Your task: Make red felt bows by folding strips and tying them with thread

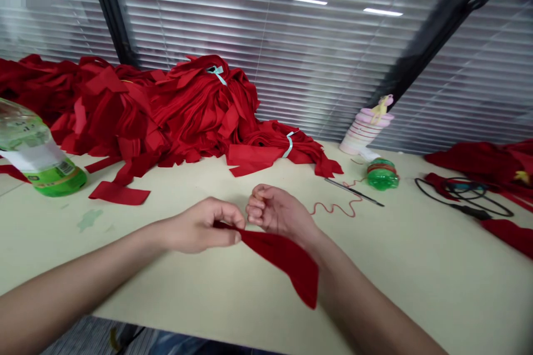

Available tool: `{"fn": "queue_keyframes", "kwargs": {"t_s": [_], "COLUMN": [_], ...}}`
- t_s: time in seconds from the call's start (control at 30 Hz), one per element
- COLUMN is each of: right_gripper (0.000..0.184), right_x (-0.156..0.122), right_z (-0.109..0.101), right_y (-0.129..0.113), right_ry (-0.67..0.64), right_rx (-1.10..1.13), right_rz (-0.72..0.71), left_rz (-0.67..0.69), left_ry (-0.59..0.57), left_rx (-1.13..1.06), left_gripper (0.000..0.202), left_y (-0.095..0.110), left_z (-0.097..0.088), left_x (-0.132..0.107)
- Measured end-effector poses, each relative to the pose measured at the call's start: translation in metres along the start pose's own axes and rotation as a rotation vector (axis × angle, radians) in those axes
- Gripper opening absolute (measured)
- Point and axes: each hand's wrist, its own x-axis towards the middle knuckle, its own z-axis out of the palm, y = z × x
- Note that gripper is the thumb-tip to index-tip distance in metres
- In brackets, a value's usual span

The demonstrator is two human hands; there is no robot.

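My left hand (204,226) is closed in a pinch on one end of a red fabric strip (287,258), which hangs down toward the table's near edge. My right hand (277,211) is curled shut right beside it, fingers folded at the same end of the strip. Both hands hover just above the pale table (208,288), near its front middle.
A large heap of red fabric pieces (166,105) fills the back left. A green plastic bottle (37,155) lies at far left. A red thread (337,208), a dark pen-like tool (353,191), a green spool (382,173), a pink stack (368,130), a black cable (466,197) and more red fabric (491,158) lie right.
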Motion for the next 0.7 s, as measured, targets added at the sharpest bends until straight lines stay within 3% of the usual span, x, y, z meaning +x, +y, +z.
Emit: {"fn": "queue_keyframes", "kwargs": {"t_s": [0.07,0.13,0.27,0.37,0.5,0.6,0.7], "right_gripper": [0.011,0.011,0.011,0.011,0.01,0.012,0.012], "right_x": [-0.003,-0.007,-0.017,-0.024,-0.028,-0.028,-0.026], "right_z": [0.001,0.004,0.013,0.021,0.029,0.032,0.032], "right_y": [-0.003,-0.005,-0.005,-0.002,0.009,0.019,0.026], "right_ry": [-0.062,-0.097,-0.059,0.009,0.019,0.038,0.072], "right_rx": [0.083,0.051,-0.37,-0.579,-0.679,-0.64,-0.546], "right_rz": [0.073,0.057,-0.131,-0.25,-0.35,-0.274,-0.185], "left_rz": [0.045,0.151,0.257,0.212,0.152,0.129,0.062], "left_ry": [-0.038,0.006,0.128,0.245,0.448,0.537,0.556], "left_rx": [0.235,0.499,0.827,0.857,0.799,0.666,0.434], "left_gripper": [0.007,0.011,0.009,0.003,0.005,0.007,0.007], "left_y": [-0.004,-0.007,-0.011,-0.011,-0.013,-0.016,-0.017], "left_z": [0.001,0.002,0.0,-0.004,-0.008,-0.007,-0.003], "left_x": [0.0,0.002,0.008,0.01,0.012,0.013,0.013]}}
